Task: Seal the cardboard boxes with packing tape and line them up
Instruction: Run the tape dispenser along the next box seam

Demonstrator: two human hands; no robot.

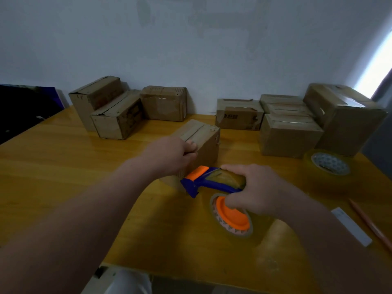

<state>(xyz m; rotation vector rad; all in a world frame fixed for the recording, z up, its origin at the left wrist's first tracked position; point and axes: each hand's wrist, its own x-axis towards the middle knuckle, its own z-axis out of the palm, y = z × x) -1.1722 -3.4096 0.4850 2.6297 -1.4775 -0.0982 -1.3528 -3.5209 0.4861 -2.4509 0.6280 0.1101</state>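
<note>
A small cardboard box (203, 136) stands in the middle of the yellow wooden table (63, 166), its top flaps closed with a seam down the middle. My left hand (169, 155) grips its near left top edge, fingers curled over the flap. My right hand (252, 187) holds a blue and orange tape dispenser (203, 181) loaded with a clear tape roll (231, 217), just in front of the box's near face. The dispenser's orange roller end points toward the box.
Three boxes (118, 111) sit at the back left against the wall, several more boxes (288, 128) at the back right. A spare tape roll (328, 164) lies at the right. A white strip (352, 225) and an orange stick (371, 223) lie near the right edge.
</note>
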